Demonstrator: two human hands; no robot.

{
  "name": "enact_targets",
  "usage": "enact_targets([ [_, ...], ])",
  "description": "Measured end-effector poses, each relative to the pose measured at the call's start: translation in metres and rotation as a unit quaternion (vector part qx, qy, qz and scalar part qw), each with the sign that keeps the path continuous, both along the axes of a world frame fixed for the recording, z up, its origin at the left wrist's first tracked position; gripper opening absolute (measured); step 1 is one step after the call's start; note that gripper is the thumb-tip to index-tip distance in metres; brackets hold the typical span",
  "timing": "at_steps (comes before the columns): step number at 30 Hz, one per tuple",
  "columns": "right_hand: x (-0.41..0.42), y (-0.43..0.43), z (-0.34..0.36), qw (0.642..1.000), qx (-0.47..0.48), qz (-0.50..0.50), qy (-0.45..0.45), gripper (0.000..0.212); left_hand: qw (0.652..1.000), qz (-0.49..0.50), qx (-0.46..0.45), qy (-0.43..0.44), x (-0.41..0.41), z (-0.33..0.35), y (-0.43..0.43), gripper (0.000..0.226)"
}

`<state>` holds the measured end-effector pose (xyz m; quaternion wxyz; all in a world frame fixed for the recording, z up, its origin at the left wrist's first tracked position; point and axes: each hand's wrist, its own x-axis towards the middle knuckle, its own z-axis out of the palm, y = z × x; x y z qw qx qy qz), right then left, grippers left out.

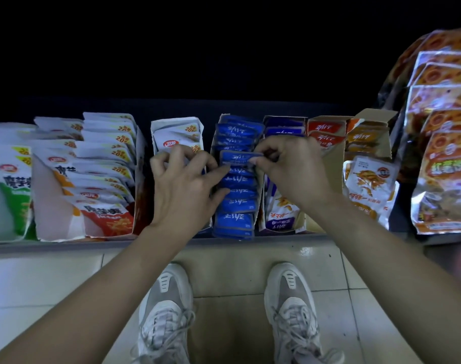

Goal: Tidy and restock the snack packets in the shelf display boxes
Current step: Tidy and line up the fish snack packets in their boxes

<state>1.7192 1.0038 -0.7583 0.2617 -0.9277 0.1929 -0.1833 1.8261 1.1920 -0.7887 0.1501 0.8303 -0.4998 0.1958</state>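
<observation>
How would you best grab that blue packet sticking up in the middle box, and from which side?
Pinch its top edge, coming straight down from above. The blue packet stands upright in a tight row, and the display box walls close off both sides, so only that edge is free. The right hand pinches its top right corner.

Left hand (182,190): bare, beyond the shelf edge (66,245).
Right hand (292,169): bare, beyond the shelf edge.
Forearms: bare, across the shelf edge.
Left shoe (166,311): short of the shelf edge; pale grey trainer, darker mesh panel, white laces, slotted tongue tab.
Right shoe (292,311): matching.
</observation>
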Motion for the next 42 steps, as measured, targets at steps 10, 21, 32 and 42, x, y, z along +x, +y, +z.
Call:
enact_targets([
  [10,0.001,0.0,0.002,0.999,0.045,-0.027,-0.009,0.008,0.999,-0.041,-0.002,-0.023,0.005,-0.009,-0.013,0.015],
  [21,-0.006,-0.003,0.006,0.992,0.126,0.01,-0.017,0.035,0.987,-0.018,-0.158,0.035,0.013,0.01,-0.011,0.013],
  [32,-0.004,0.003,-0.001,0.999,-0.011,0.035,0.0,0.019,0.985,-0.041,-0.164,0.029,-0.003,0.009,-0.005,0.016],
  [42,-0.002,0.004,0.001,1.0,0.019,0.008,-0.011,0.017,0.995,-0.049,0.082,0.034,-0.007,-0.002,-0.006,0.012],
])
